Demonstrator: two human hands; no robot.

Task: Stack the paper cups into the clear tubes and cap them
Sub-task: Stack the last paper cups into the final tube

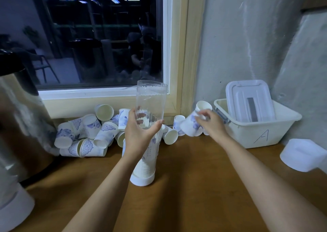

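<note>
A tall clear tube (151,99) stands upright on a white base cap (141,179) in the middle of the wooden table. A stack of white cups fills its lower part. My left hand (139,132) grips the tube around its middle. To the right, my right hand (210,122) pinches a white paper cup with blue print (190,126), tilted on its side, just above the table near other cups. A pile of loose paper cups (88,134) lies against the wall below the window.
A white bin marked "A" (261,134) with a lid propped inside stands at the right wall. A white cap (302,153) lies at the right edge. A steel urn (21,129) and another white object (14,207) stand at the left.
</note>
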